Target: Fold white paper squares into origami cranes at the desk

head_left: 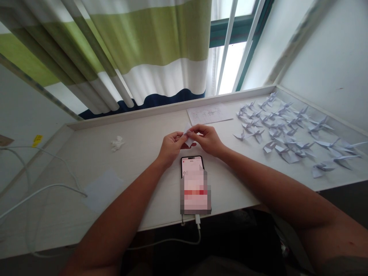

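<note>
As my left hand (170, 148) and right hand (209, 139) pinch the paper (189, 142) over the desk (140, 147), far side of the phone (192, 165), I'm mid-fold, apparently; the next crease should want steady pressure.

looks like a home: striped curtain (161, 42), window (234, 63), white desk (140, 134).

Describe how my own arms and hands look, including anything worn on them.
The left hand and right hand are bare, with no gloves and no visible rings on the fingers. No watch or bracelet shows on either wrist, and both forearms are uncovered. A greyish sleeve edge shows on the right arm; no left sleeve is visible.
</note>
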### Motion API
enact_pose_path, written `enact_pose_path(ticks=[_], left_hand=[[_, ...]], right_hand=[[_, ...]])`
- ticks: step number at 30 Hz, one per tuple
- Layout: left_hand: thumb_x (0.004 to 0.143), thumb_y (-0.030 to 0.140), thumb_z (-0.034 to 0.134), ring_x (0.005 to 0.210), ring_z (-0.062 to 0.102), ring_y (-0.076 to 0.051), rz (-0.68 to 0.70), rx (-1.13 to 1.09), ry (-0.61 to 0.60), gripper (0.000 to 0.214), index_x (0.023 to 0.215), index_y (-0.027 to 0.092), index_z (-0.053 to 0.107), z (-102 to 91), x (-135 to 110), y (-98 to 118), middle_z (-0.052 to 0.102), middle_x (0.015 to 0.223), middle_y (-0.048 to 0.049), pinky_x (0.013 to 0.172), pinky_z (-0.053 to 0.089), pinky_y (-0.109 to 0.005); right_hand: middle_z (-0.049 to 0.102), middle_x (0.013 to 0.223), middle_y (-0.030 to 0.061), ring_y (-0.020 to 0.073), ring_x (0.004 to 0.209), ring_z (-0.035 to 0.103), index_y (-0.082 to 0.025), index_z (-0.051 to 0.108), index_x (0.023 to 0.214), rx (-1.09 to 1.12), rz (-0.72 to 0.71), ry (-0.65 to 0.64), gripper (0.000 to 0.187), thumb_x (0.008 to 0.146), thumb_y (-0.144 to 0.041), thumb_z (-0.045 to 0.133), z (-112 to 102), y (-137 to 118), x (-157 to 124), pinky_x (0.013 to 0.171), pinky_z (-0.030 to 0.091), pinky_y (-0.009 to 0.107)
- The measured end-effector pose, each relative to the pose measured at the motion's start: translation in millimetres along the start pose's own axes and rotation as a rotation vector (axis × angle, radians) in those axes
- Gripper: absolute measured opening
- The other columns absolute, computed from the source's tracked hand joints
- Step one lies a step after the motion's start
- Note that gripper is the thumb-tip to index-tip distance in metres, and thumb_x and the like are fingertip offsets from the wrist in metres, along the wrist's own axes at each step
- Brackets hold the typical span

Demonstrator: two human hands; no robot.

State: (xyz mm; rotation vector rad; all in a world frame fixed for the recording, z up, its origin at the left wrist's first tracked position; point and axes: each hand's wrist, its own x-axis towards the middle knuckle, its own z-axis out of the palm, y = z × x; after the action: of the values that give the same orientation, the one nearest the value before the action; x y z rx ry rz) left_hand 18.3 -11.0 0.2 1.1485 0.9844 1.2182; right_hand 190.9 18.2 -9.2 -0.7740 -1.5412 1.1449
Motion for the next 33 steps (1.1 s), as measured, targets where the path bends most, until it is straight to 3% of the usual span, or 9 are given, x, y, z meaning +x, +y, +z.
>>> enact_pose_path(ticks=[6, 10, 14, 18, 23, 30, 33], left_hand=[[0.078, 0.032, 0.088, 0.071, 0.077, -0.020, -0.113, -0.122, 0.045, 0.026, 0.090, 0.013, 0.075, -1.9, 2.9, 2.1, 0.078, 0.077, -0.0049, 0.083, 0.065, -0.039], [0.083, 0.037, 0.083, 0.080, 0.079, -0.022, -0.096, -0.154, 0.024, 0.027, 0.091, 0.012, 0.075, -1.2, 2.0, 5.0, 0.079, 0.082, -0.0075, 0.089, 0.066, -0.043], [0.076, 0.039, 0.092, 0.072, 0.076, -0.017, -0.071, -0.128, -0.006, 0.035, 0.093, 0.012, 0.076, -1.7, 1.6, 3.2, 0.079, 0.081, -0.0055, 0.088, 0.065, -0.041], [0.075, 0.041, 0.094, 0.073, 0.076, -0.018, -0.028, -0.095, 0.008, 0.039, 0.095, 0.013, 0.075, -1.9, 2.0, 0.4, 0.080, 0.083, -0.0058, 0.085, 0.066, -0.040], [0.077, 0.049, 0.093, 0.078, 0.078, -0.022, 0.051, -0.026, 0.043, 0.043, 0.091, 0.016, 0.070, -1.0, 2.2, -0.6, 0.079, 0.080, -0.0047, 0.087, 0.066, -0.044], [0.075, 0.059, 0.092, 0.078, 0.078, -0.023, 0.094, 0.019, 0.048, 0.050, 0.091, 0.018, 0.069, 1.0, 0.6, -1.7, 0.079, 0.079, -0.0042, 0.086, 0.067, -0.043], [0.073, 0.061, 0.094, 0.076, 0.078, -0.022, 0.087, 0.018, 0.034, 0.053, 0.092, 0.017, 0.069, 2.2, -0.7, -1.0, 0.079, 0.077, -0.0038, 0.085, 0.066, -0.042]], right_hand=[[0.072, 0.101, 0.0054, 0.0204, 0.088, 0.071, -0.025, 0.083, 0.093, -0.114, -0.102, -0.033, 0.019, 0.090, -0.042, 0.077, -2.5, -2.4, -0.9, 0.077, 0.067, 0.039], [0.075, 0.101, 0.0059, 0.0225, 0.095, 0.071, -0.026, 0.084, 0.091, -0.230, -0.168, -0.037, 0.017, 0.093, -0.036, 0.071, -5.6, -7.1, -0.3, 0.088, 0.064, 0.044], [0.075, 0.099, 0.0044, 0.0217, 0.095, 0.071, -0.025, 0.081, 0.092, -0.220, -0.148, -0.030, 0.015, 0.091, -0.038, 0.075, -5.1, -7.8, -0.4, 0.092, 0.062, 0.045], [0.074, 0.095, 0.0022, 0.0205, 0.092, 0.071, -0.024, 0.071, 0.100, -0.111, -0.065, 0.056, 0.035, 0.080, -0.047, 0.088, -2.6, -2.3, 0.8, 0.085, 0.063, 0.040], [0.073, 0.082, 0.0021, 0.0183, 0.075, 0.069, -0.020, 0.069, 0.081, -0.043, 0.032, 0.031, 0.049, 0.072, -0.064, 0.090, 0.0, 0.2, 2.0, 0.076, 0.064, 0.038], [0.075, 0.084, 0.0044, 0.0199, 0.075, 0.072, -0.020, 0.074, 0.081, -0.026, 0.050, 0.039, 0.048, 0.074, -0.065, 0.089, 0.3, -3.4, 0.7, 0.077, 0.065, 0.039], [0.073, 0.083, 0.0037, 0.0198, 0.077, 0.069, -0.020, 0.073, 0.079, -0.051, -0.006, 0.067, 0.043, 0.076, -0.061, 0.088, 1.5, -2.6, 0.9, 0.079, 0.065, 0.041]])
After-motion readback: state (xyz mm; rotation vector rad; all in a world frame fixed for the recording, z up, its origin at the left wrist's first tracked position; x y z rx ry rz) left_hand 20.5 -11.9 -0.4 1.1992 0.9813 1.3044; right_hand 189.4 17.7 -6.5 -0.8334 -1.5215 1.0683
